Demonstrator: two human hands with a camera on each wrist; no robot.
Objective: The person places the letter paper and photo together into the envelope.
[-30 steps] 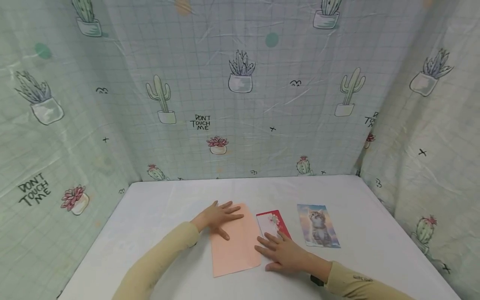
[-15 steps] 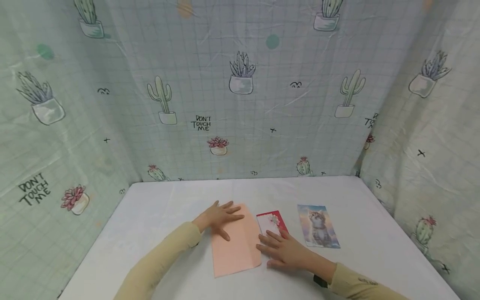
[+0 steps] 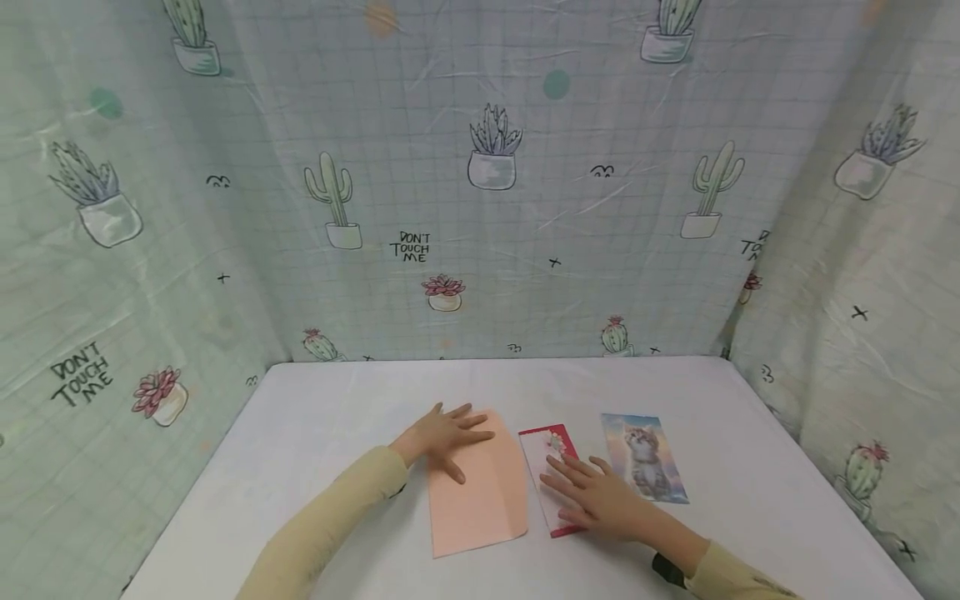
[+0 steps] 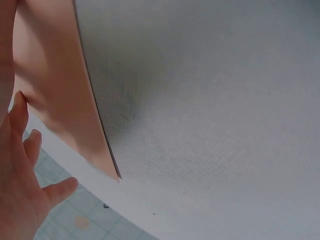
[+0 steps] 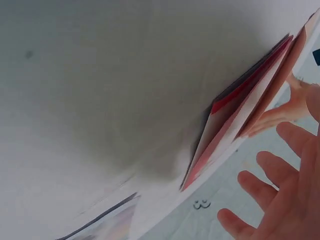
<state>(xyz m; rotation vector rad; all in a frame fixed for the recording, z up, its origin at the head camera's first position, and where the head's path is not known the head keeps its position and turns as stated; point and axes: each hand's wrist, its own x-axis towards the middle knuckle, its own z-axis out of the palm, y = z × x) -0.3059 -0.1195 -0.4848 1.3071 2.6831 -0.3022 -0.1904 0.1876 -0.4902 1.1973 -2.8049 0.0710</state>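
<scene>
My left hand (image 3: pixel 442 437) lies with fingers spread on the upper left part of a peach envelope (image 3: pixel 480 521), whose pointed flap side faces right. In the left wrist view the envelope (image 4: pixel 65 95) lies flat beside the thumb and fingers. Over the lower part of a red and white card with printed flowers (image 3: pixel 534 454) is my right hand (image 3: pixel 611 504), fingers extended and apart. Seen from the right wrist, the card (image 5: pixel 240 117) looks folded, its layers slightly parted. Whether the right fingers touch it I cannot tell. Neither hand grips anything.
A kitten picture card (image 3: pixel 645 458) lies right of the flowered card, its lower left near my right hand. Everything lies on a white table (image 3: pixel 337 400). A cactus-print curtain (image 3: pixel 390 317) borders the table's back and sides.
My right hand has moved right, away from the envelope's edge and over the flowered card, uncovering more of the card's left and lower part. The left hand stays in place. The head view shifts slightly.
</scene>
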